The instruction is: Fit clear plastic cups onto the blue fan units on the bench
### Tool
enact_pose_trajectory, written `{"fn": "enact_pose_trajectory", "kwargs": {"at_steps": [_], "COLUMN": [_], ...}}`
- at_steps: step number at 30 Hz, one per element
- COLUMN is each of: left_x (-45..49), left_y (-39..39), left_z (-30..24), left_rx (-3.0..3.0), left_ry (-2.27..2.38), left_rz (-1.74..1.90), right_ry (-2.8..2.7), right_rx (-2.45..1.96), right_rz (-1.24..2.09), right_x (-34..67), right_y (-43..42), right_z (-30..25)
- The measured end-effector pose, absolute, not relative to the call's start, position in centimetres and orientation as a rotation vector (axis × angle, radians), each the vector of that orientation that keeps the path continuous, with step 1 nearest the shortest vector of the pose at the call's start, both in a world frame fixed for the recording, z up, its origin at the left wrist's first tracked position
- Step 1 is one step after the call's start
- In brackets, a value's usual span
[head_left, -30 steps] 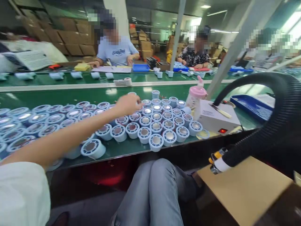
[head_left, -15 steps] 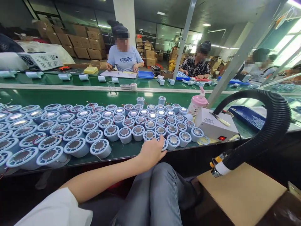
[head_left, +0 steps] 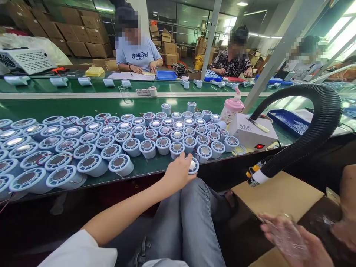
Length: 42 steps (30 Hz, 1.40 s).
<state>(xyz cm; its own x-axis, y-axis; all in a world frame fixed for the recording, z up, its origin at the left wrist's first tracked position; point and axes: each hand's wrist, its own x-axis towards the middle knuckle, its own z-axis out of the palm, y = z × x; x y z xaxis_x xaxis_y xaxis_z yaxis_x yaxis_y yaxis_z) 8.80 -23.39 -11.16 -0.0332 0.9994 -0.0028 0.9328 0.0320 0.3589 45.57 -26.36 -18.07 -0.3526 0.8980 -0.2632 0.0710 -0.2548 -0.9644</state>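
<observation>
My left hand (head_left: 178, 173) reaches to the front edge of the green conveyor table (head_left: 83, 105) and closes on one round light-blue part (head_left: 193, 165), which it holds just off the edge above my knee. Several identical round parts (head_left: 130, 145) with metal centres and thin red wires stand packed in rows across the belt. My right hand (head_left: 292, 243) is low at the bottom right and blurred. Its fingers point left, and a clear plastic piece (head_left: 280, 231) lies across them.
A white box with a red switch (head_left: 251, 134), a pink-capped bottle (head_left: 231, 109) and a black ribbed hose (head_left: 317, 129) stand at the right. A cardboard box (head_left: 280, 193) sits below the hose. Three people work across the belt, behind blue trays and stacked cartons.
My left arm drew back from the far rows to the front edge and took one round part off the table. My right hand has come into view with clear plastic.
</observation>
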Motion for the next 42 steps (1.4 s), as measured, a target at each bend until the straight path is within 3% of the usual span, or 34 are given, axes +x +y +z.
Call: {"fn": "enact_pose_trajectory", "kwargs": {"at_steps": [5, 8, 11, 14, 18, 24, 31, 38, 42], "left_x": [8.1, 8.0, 8.6, 9.0, 8.9, 9.1, 9.0, 9.4, 9.5], "left_y": [-24.8, -26.2, -27.2, -27.5, -27.7, -28.9, -29.0, -29.2, -29.7], "left_z": [-10.6, -11.3, -12.4, -12.6, -11.8, -12.5, -14.4, -13.4, -13.4], "left_rx": [1.599, 1.172, 1.103, 1.274, 1.63, 1.675, 1.795, 1.487, 1.221], "left_ry": [1.696, 1.285, 1.125, 1.042, 1.163, 1.299, 1.142, 0.961, 0.997], "left_rz": [0.73, 0.847, 0.671, 0.537, 0.594, 0.819, 0.916, 0.756, 0.79], "right_ry": [-1.658, -2.195, -2.419, -2.509, -2.585, -2.268, -1.88, -1.748, -2.134], "right_rx": [-0.868, -0.762, -0.79, -0.836, -0.945, -1.046, -1.145, -1.017, -0.883], "right_rz": [1.624, 1.065, 0.426, 0.179, 0.375, 1.109, 1.403, 1.499, 1.204], "right_x": [38.8, 35.3, 32.5, 30.7, 30.3, 30.3, 30.3, 31.8, 32.6], "right_y": [-26.5, -26.7, -26.5, -26.0, -25.6, -25.6, -25.9, -25.4, -26.1], "right_z": [-17.1, -15.2, -13.7, -13.1, -12.9, -12.2, -12.1, -12.1, -12.3]}}
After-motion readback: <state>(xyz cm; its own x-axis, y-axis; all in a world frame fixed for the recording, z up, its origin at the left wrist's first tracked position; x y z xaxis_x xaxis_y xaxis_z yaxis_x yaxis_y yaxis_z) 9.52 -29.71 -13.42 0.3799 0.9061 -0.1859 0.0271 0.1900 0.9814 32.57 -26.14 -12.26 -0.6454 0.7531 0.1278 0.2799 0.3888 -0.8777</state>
